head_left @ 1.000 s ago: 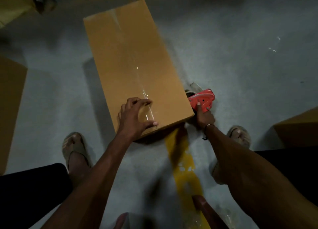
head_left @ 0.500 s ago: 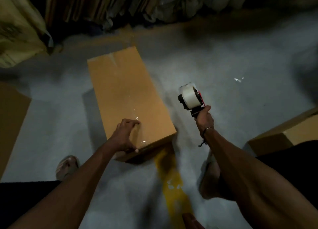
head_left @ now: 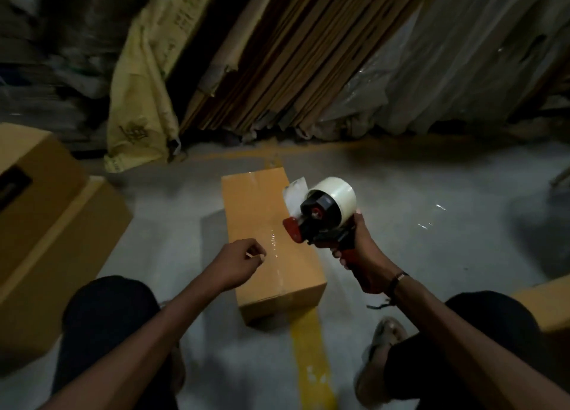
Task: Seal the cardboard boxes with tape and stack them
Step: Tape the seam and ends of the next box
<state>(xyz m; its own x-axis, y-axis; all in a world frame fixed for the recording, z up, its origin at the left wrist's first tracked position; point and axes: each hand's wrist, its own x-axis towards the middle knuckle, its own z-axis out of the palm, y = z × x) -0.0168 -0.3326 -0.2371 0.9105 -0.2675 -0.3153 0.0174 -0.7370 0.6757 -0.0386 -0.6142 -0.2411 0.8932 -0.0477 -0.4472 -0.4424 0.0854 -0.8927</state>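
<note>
Brown rectangular cardboard box looks taped; your right hand grasps the red-and-black tape dispenser, left hand loosely curled, holding nothing—stack next.

Pretty dim overall, with the only decent light landing on the grey floor around the middle, so the cardboard box glows orange while the corners fall off to near black. Small glare specks sit on the floor toward 3 o'clock and along the shiny tape strip on the box. The stacked stuff at 12 o'clock is murky and smeared, and the wide lens bends the edges.
</note>
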